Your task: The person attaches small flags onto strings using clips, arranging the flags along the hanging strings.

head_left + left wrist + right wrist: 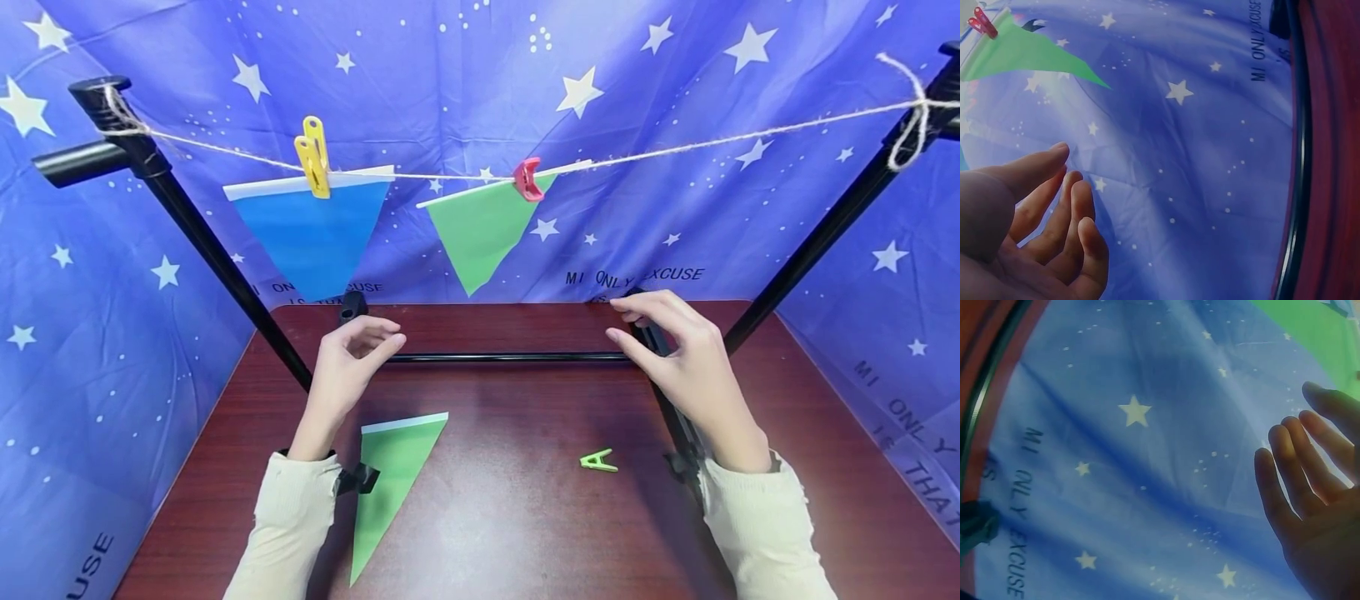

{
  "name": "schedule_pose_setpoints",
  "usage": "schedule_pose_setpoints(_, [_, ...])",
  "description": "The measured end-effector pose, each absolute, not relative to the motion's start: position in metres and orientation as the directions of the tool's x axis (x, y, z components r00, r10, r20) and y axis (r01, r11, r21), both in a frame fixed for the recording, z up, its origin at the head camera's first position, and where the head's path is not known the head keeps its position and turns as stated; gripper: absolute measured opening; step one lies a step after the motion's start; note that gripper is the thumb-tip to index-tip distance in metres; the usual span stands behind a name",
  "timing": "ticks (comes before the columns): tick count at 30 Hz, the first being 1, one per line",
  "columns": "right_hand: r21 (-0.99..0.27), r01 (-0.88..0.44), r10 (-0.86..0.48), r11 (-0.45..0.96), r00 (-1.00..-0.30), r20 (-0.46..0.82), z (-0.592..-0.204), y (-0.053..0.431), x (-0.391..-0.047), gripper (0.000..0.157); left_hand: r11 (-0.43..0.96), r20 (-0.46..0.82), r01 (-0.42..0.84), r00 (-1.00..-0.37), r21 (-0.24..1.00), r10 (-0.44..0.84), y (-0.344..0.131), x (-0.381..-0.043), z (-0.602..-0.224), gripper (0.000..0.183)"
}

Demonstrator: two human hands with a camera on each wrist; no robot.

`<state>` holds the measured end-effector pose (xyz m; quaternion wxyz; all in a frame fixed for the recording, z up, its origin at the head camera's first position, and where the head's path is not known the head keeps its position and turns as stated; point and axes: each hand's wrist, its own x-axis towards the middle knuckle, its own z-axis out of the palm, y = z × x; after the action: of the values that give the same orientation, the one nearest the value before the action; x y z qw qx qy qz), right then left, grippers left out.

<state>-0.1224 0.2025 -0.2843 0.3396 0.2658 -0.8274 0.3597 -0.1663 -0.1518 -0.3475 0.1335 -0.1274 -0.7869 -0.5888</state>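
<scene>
Below the string, my left hand [351,358] hovers with loosely bent fingers and nothing in it. My right hand [686,362] hangs in the air on the other side, also holding nothing, thumb apart from the fingers. Between and above them, a green pennant [480,229] hangs from the string [720,137] by a red clothespin [528,179]. Further left, a yellow clothespin [313,158] holds a blue pennant [311,233] on the same string. On the table lie another green pennant [393,475], partly behind the left wrist, and a light green clothespin [598,460].
The string is tied to two black poles, a left pole [217,250] and a right pole [817,225]. A black crossbar [510,357] runs low across the back of the dark red table [510,533]. Blue star-printed cloth [465,83] surrounds the table.
</scene>
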Motion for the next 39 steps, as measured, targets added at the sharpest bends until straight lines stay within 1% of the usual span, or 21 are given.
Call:
schedule_pose_setpoints(6, [-0.431, -0.673, -0.183, 0.600, -0.641, 0.746, -0.296, 0.209, -0.118, 0.040, 0.325, 0.344, 0.340, -0.938, 0.882, 0.046, -0.160, -0.174, -0.369, 0.022])
schedule_pose_setpoints(11, [-0.439, -0.647, -0.175, 0.624, -0.663, 0.728, -0.309, 0.217, -0.117, 0.040, 0.313, 0.307, 0.305, -0.951, 0.900, 0.044, -0.161, -0.164, -0.366, 0.021])
schedule_pose_setpoints(15, [-0.444, -0.630, -0.178, 0.637, -0.681, 0.710, -0.328, 0.229, -0.121, 0.042, 0.301, 0.282, 0.281, -0.959, 0.911, 0.041, -0.158, -0.154, -0.363, 0.022])
schedule_pose_setpoints(22, [-0.474, -0.596, -0.188, 0.648, -0.729, 0.659, -0.359, 0.245, -0.127, 0.044, 0.291, 0.239, 0.244, -0.970, 0.925, 0.056, -0.160, -0.150, -0.374, 0.023])
schedule_pose_setpoints(28, [-0.497, -0.563, -0.194, 0.660, -0.767, 0.611, -0.373, 0.247, -0.124, 0.040, 0.271, 0.204, 0.207, -0.978, 0.940, 0.041, -0.160, -0.151, -0.384, 0.022])
schedule_pose_setpoints(34, [-0.498, -0.550, -0.202, 0.670, -0.781, 0.591, -0.382, 0.249, -0.122, 0.040, 0.289, 0.189, 0.195, -0.981, 0.937, 0.048, -0.160, -0.150, -0.389, 0.022])
schedule_pose_setpoints(39, [-0.506, -0.525, -0.213, 0.685, -0.807, 0.550, -0.389, 0.250, -0.120, 0.039, 0.312, 0.186, 0.195, -0.981, 0.930, 0.058, -0.161, -0.149, -0.394, 0.021])
